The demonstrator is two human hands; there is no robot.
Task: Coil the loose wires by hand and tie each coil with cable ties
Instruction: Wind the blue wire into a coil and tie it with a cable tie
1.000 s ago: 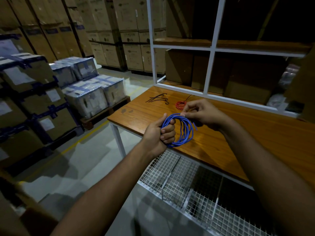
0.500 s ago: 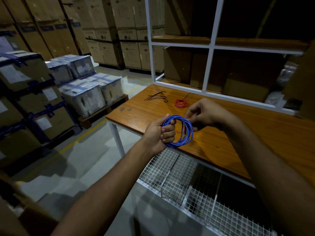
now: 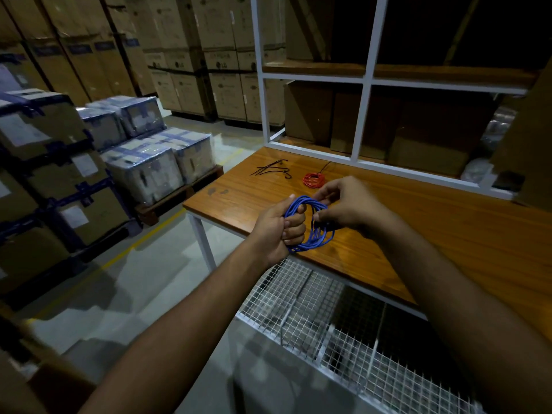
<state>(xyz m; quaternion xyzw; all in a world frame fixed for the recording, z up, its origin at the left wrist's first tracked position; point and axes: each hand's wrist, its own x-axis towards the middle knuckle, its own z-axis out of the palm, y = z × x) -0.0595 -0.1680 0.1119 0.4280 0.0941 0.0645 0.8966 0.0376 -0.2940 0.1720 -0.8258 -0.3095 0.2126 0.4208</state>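
Your left hand (image 3: 276, 227) is clamped around one side of the blue wire coil (image 3: 310, 224), held just above the front edge of the bench (image 3: 418, 234). Your right hand (image 3: 349, 204) pinches the opposite side of the loops. The wire looks light and springy, likely to fan open if released, so keep your grip where the strands bunch. The black cable ties (image 3: 273, 170) and a red wire coil (image 3: 313, 179) lie farther back.

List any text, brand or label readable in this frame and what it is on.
"LG": brand mark on the stacked brown cartons behind the table.
White paper labels on the wrapped boxes at left: too blurred to read.
No other text is legible.
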